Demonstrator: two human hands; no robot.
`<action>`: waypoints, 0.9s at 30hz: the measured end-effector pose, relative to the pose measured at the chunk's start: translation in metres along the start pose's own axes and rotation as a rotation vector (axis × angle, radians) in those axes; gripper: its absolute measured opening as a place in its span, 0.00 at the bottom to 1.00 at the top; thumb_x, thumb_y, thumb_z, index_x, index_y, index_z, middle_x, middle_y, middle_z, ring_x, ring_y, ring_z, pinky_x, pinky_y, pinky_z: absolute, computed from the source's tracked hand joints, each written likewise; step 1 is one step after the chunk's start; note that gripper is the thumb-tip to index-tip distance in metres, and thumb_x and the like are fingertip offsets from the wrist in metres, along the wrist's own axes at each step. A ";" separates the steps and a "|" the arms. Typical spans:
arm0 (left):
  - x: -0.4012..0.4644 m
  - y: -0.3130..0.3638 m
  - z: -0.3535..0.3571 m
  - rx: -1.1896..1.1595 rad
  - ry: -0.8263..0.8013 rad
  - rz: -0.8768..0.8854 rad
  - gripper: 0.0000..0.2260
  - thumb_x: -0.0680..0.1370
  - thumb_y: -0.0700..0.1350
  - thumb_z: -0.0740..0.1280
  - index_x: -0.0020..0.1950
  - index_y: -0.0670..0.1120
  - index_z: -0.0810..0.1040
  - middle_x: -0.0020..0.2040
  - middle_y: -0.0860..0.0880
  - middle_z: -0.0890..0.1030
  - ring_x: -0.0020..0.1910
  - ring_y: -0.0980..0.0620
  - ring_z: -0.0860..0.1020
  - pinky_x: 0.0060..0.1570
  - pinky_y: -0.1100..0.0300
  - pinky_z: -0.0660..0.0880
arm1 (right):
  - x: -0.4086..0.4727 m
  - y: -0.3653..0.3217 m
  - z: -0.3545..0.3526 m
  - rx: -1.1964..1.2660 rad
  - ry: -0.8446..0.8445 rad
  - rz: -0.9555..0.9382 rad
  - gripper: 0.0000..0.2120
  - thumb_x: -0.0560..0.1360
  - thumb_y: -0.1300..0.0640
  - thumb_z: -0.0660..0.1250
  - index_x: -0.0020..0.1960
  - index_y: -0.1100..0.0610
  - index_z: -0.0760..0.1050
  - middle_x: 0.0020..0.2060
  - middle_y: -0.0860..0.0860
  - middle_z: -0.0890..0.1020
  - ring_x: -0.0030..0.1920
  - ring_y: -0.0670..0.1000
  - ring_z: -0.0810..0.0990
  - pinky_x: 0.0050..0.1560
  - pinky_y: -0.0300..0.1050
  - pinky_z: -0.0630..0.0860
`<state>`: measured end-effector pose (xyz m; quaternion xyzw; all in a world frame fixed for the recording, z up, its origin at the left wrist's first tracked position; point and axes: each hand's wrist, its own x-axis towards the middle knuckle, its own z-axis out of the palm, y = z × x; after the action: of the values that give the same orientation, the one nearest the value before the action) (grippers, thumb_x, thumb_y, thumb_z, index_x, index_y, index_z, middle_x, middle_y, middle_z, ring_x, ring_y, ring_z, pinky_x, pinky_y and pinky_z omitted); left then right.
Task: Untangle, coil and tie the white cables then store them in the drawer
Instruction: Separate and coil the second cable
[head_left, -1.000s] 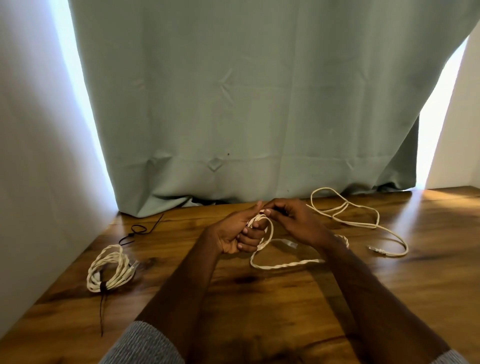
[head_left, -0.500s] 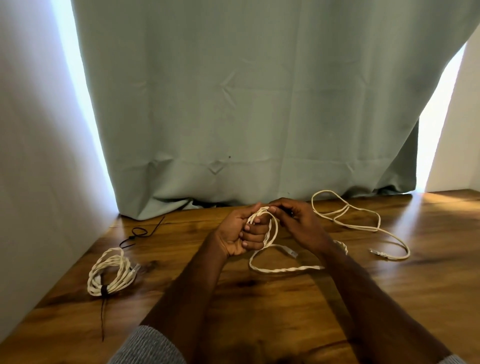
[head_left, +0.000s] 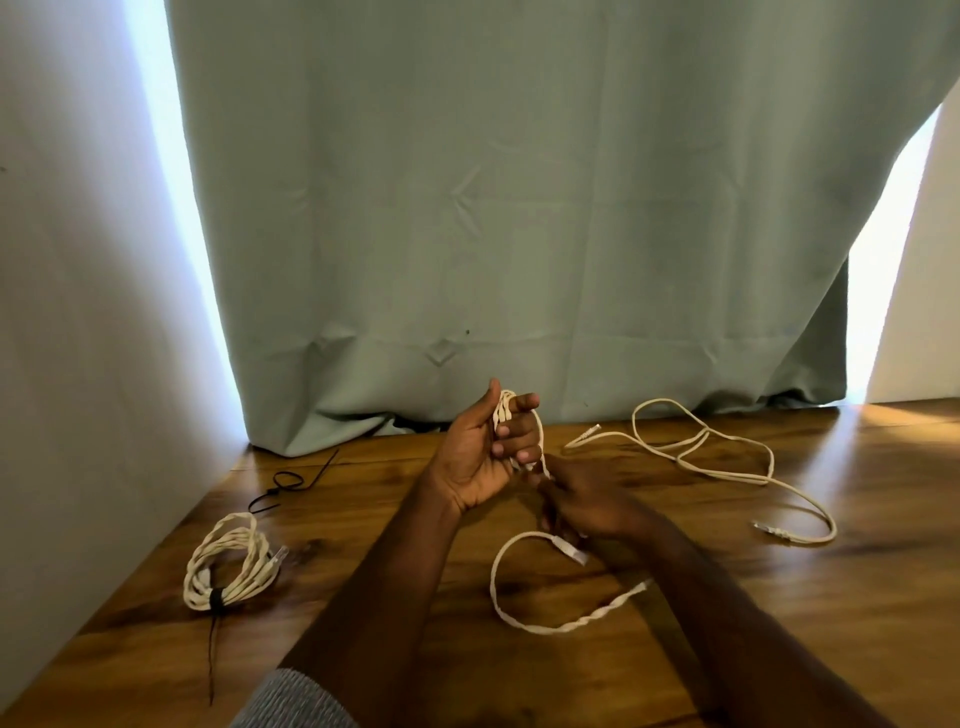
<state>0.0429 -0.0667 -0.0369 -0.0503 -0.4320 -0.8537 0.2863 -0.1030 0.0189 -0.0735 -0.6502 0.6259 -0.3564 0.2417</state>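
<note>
**A:** What was being done with the cable, and where was it?

**B:** The twisted white cable (head_left: 545, 621) was being coiled. Several turns were held in the raised left hand (head_left: 480, 457), whose fingers (head_left: 519, 431) were curled round the loops with the thumb upright behind them. The rest trailed down in one slack loop on the worktop (head_left: 779, 597), its plug (head_left: 569, 550) lying just below the right hand (head_left: 582, 501).

**A:** And the right hand?

**B:** It was kept low, just beside the left, its fingers closed on the strand leading down from the coil; the exact pinch could not be made out.

**A:** How was the step best done?

**B:** In my judgement, each new turn needed to be matched to those already held and laid flat beside them, the twist being allowed to run out through the right fingers. The left grip needed to be kept firm, or the turns could have slipped off.

**A:** What else was there?

**B:** A tied coil (head_left: 228, 564) lay at the left, bound by a black tie (head_left: 215, 603); a spare black tie (head_left: 285, 486) lay beyond it. A loose cable (head_left: 727, 470) sprawled at the right, not yet coiled. No drawer was seen.
</note>
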 end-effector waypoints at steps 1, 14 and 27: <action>0.000 0.001 -0.001 0.017 0.022 0.018 0.23 0.84 0.54 0.53 0.57 0.36 0.76 0.29 0.52 0.68 0.24 0.58 0.65 0.31 0.61 0.70 | -0.001 -0.003 0.001 -0.066 -0.040 -0.002 0.05 0.85 0.52 0.59 0.57 0.46 0.73 0.39 0.49 0.82 0.33 0.43 0.78 0.30 0.34 0.73; 0.008 0.007 0.002 0.191 0.439 0.330 0.08 0.84 0.41 0.57 0.52 0.39 0.73 0.33 0.45 0.76 0.32 0.49 0.78 0.41 0.54 0.81 | 0.001 -0.013 -0.002 -0.370 -0.246 -0.117 0.05 0.75 0.61 0.70 0.46 0.52 0.78 0.41 0.47 0.80 0.44 0.49 0.81 0.42 0.43 0.76; 0.006 -0.025 -0.033 1.238 0.515 0.327 0.17 0.85 0.43 0.57 0.38 0.41 0.75 0.34 0.38 0.80 0.32 0.50 0.79 0.36 0.55 0.77 | -0.010 0.006 -0.047 0.646 -0.589 0.039 0.28 0.74 0.74 0.67 0.71 0.60 0.66 0.54 0.65 0.82 0.52 0.61 0.84 0.48 0.54 0.81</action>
<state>0.0297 -0.0829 -0.0728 0.2623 -0.7450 -0.3808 0.4808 -0.1424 0.0344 -0.0498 -0.6032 0.3987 -0.3288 0.6076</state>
